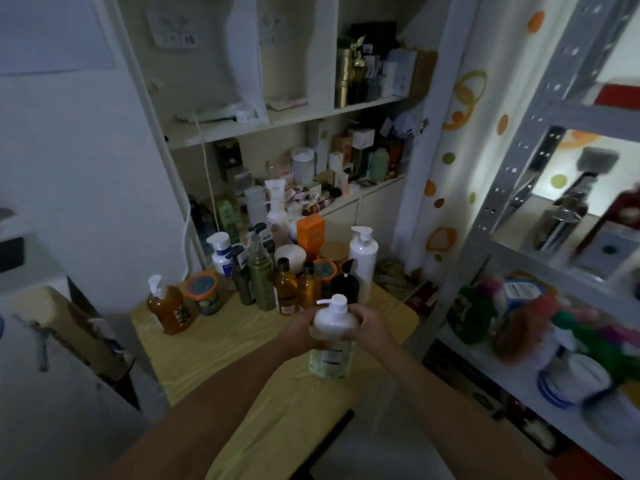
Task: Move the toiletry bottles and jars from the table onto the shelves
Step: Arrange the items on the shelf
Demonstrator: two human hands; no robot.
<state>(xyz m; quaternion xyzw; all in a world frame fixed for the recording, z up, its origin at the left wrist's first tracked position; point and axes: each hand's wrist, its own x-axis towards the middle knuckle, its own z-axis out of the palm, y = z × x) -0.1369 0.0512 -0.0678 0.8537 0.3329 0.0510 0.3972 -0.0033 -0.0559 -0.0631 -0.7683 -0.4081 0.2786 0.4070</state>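
Two hands are closed around one pump bottle: the left hand is wrapped on its left shoulder and the right hand on its right shoulder, so both are equally near. The bottle is kept upright between the palms, its long axis vertical, with the white pump spout turned to the left. Whether its base touches the table cannot be told. Its smooth body looks white at the top and pale yellowish, half clear, below; the table top is marked with yellow wood grain. Just beyond the fingers a black pump bottle, two amber bottles with black caps and a green spray bottle are crowded, and a tall white pump bottle is set behind the right hand. Further beyond, the white shelves are seen, much filled; a grey metal rack is placed to the right of the right hand. A lift over the crowd is probably needed.
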